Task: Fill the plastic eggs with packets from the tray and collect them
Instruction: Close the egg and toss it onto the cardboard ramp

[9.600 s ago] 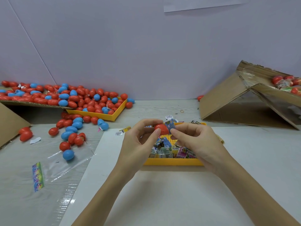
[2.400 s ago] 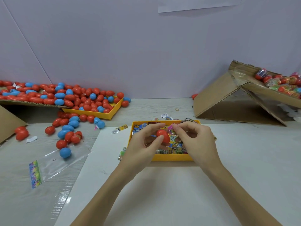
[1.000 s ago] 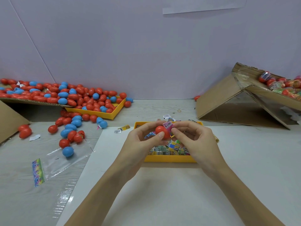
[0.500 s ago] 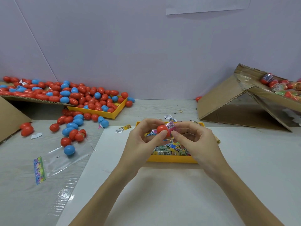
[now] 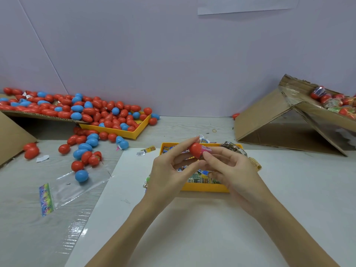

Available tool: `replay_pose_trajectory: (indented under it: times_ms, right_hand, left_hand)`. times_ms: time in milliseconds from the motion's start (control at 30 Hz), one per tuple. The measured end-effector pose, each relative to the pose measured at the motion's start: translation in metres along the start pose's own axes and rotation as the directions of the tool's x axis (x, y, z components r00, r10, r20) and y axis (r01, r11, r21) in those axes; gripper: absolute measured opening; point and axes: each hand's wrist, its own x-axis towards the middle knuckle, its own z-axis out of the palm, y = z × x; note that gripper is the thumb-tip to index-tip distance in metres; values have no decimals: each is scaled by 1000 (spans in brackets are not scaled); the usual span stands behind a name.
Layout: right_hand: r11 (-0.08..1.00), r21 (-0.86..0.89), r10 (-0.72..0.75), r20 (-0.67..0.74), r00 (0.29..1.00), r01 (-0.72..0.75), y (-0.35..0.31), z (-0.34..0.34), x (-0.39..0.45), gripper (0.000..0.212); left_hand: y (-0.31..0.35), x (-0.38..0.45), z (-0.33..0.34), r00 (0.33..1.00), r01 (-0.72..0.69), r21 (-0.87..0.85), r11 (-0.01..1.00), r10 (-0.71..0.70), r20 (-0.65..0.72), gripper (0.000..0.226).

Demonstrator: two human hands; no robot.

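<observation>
Glossy plastic egg, corrugated cardboard

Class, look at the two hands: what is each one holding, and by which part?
Left hand pinches the red egg half round its shell; right hand pinches the pink packet at its protruding end.

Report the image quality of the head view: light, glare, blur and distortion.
Head view: soft even light with faint shadows; glare streaks on the clear plastic sheeting at the lower left; wide-angle bending of the cardboard box at the right edge; slight blur on the right hand and on the print of the pink packet at the red plastic egg.
</observation>
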Motion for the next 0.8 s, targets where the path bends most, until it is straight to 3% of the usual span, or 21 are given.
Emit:
replay_pose_trajectory:
  times_ms: [133, 300, 400, 800]
  right_hand:
    - [957, 225, 175, 56, 983, -183, -1, 0, 1, 27]
    - [955, 258, 152, -2, 988, -147, 1, 2, 1, 21]
    - [950, 290, 134, -47, 990, -115, 2, 3, 0, 31]
    - [985, 149, 89, -38, 995, -82, -1, 8, -4, 31]
  left_hand:
    - [0, 1, -3, 998, -42, 95, 995, 46, -32, 49]
    - [1, 2, -3, 998, -3, 65, 998, 7, -63, 41]
    - [-1, 4, -4, 999, 23, 47, 999, -21, -40, 36]
    - [0, 2, -4, 998, -6, 108, 994, -1, 61, 38]
